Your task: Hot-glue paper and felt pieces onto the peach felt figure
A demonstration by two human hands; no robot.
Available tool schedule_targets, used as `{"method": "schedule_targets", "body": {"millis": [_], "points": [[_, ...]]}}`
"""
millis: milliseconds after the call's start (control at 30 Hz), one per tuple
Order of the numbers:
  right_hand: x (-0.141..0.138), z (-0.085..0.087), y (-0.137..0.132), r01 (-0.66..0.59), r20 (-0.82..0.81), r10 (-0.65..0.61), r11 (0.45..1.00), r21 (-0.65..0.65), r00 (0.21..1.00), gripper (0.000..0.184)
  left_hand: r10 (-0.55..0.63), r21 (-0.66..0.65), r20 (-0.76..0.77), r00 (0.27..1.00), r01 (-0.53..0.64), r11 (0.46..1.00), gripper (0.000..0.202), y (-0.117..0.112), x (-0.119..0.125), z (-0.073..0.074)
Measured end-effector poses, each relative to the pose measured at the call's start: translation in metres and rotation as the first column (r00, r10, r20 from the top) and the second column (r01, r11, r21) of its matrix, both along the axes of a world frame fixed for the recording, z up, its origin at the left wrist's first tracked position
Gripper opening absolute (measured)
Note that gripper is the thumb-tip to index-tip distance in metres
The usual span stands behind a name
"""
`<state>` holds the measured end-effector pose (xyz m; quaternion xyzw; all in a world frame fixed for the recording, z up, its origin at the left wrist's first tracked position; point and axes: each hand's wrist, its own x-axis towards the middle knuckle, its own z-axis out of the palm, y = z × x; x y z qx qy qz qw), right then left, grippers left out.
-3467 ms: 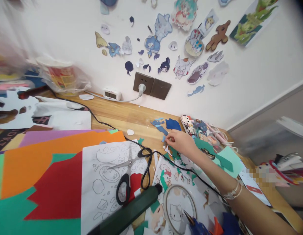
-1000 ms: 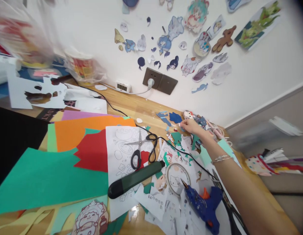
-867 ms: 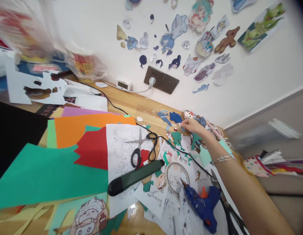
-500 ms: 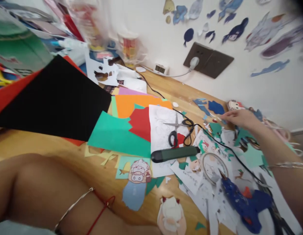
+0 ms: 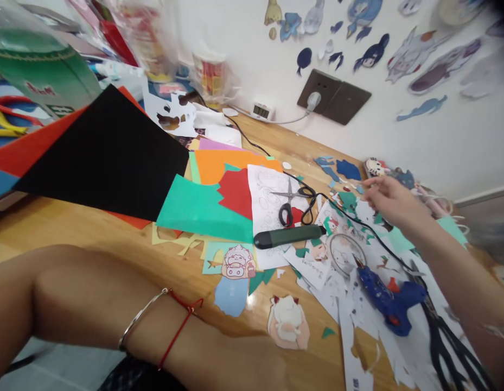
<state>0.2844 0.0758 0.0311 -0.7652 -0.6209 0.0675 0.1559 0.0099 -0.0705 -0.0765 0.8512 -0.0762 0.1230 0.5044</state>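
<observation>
My right hand is over the scraps at the back right, its thumb and fingers drawn together in a pinch; anything between the tips is too small to make out. Close by lie blue felt pieces and green scraps. My left hand is low at the bottom edge, blurred, with its fingers out of sight. Just above it is a cut-out figure in white and peach. Farther up, another cut-out figure overlaps a light blue piece.
Open scissors rest on a drawn-on white sheet, beside a dark green pen-shaped tool. A blue glue gun and larger black scissors lie right. Felt sheets, including a black sheet, cover the left.
The view has shifted, showing more of the left hand and forearm. My right hand stays over the scraps, its fingers slightly raised and curled. Things on the table keep their places.
</observation>
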Motion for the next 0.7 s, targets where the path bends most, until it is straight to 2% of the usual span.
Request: {"method": "schedule_targets", "body": {"millis": [100,200,267,333,400,467,533,600,700], "points": [[-0.036,0.003,-0.046,-0.106,-0.267,0.104,0.994,0.006,0.958,0.018,-0.055,0.009,0.032,0.998,0.054,0.998,0.028,0.0,-0.008,-0.003],[-0.07,0.001,-0.103,-0.181,-0.455,0.151,0.983,-0.024,0.878,0.023,-0.045,0.01,0.081,0.996,0.044,0.999,0.023,-0.001,-0.02,0.005],[-0.09,-0.003,-0.139,-0.166,-0.7,0.06,0.982,-0.085,0.711,0.023,0.045,-0.007,0.153,0.987,-0.044,0.999,0.025,-0.002,-0.025,0.017],[-0.107,-0.009,-0.169,-0.111,-0.816,-0.043,0.985,-0.13,0.576,0.018,0.199,-0.061,0.213,0.956,-0.191,0.98,0.027,-0.003,-0.027,0.031],[-0.122,-0.014,-0.193,-0.069,-0.898,-0.133,0.982,-0.178,0.42,0.015,0.386,-0.147,0.193,0.902,-0.362,0.92,0.029,-0.003,-0.027,0.045],[-0.133,-0.019,-0.209,-0.027,-0.945,-0.193,0.978,-0.207,0.263,0.015,0.51,-0.221,0.126,0.851,-0.477,0.851,0.023,-0.003,-0.027,0.055],[-0.142,-0.022,-0.22,0.042,-0.967,-0.204,0.979,-0.199,0.154,0.016,0.551,-0.263,0.082,0.831,-0.515,0.816,0.017,-0.003,-0.027,0.06],[-0.149,-0.023,-0.225,0.125,-0.978,-0.176,0.979,-0.161,0.112,0.017,0.574,-0.289,0.073,0.815,-0.534,0.795,0.015,-0.004,-0.028,0.06],[-0.158,-0.019,-0.226,0.208,-0.986,-0.129,0.973,-0.104,0.11,0.016,0.606,-0.29,0.099,0.79,-0.559,0.777,0.015,-0.004,-0.029,0.059]]}}
